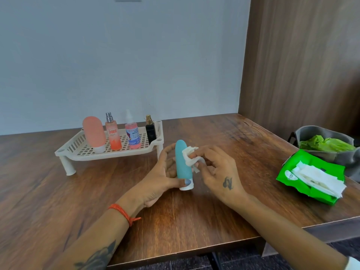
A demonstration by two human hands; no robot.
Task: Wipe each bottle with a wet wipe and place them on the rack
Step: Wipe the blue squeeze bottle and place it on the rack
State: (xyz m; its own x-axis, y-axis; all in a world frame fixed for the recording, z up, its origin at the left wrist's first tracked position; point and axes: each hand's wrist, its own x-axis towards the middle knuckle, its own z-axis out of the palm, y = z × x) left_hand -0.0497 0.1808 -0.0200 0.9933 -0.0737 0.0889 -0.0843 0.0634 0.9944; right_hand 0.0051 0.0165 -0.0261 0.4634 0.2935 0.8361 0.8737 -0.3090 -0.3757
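Note:
A teal squeeze bottle (182, 164) stands on its white cap on the wooden table (58, 191). My left hand (157, 178) grips its lower part, thumb near the cap. My right hand (216, 172) presses a crumpled white wet wipe (190, 155) against the bottle's upper right side. On the cream plastic rack (78, 151) at the back left stand several bottles: a pink squeeze bottle (94, 133), an orange spray bottle (113, 133), a pink spray bottle (132, 133) and a small black perfume bottle (150, 131).
A green wet-wipe pack (292, 182) lies open at the right, white wipes spilling out. Behind it sits a grey bag (303, 133) with green plastic inside. The table's front edge runs close below my forearms. A wood panel wall stands at the right.

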